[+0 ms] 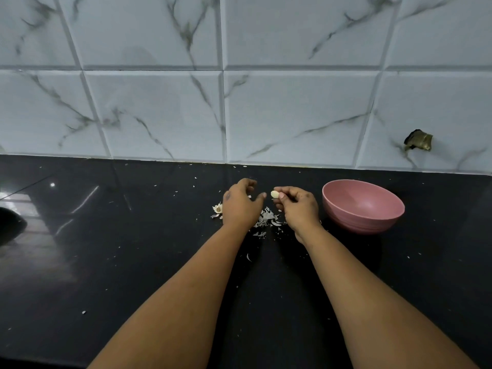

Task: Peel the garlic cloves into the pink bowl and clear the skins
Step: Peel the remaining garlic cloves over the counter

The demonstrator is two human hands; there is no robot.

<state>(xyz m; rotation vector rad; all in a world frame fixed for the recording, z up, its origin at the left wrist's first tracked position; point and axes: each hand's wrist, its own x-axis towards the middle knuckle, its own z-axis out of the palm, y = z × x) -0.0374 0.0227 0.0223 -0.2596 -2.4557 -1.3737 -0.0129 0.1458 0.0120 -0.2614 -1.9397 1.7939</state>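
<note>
Garlic clove [274,194] pinched by right hand [298,209], beside pink bowl [363,209], no writing.

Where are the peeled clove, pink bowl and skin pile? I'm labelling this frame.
peeled clove [274,194], head view, its pale middle, pinched by the right hand [298,206].
pink bowl [346,209], head view, outer wall.
skin pile [267,218], head view, white flakes.

Both forearms outstretched, left hand [241,202] loosely curled, right hand [298,205] pinching with fingertips.

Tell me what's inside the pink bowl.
The visible inside of the pink bowl looks bare. Its near wall hides the closest part of the bottom, so cloves there cannot be ruled out.
</note>
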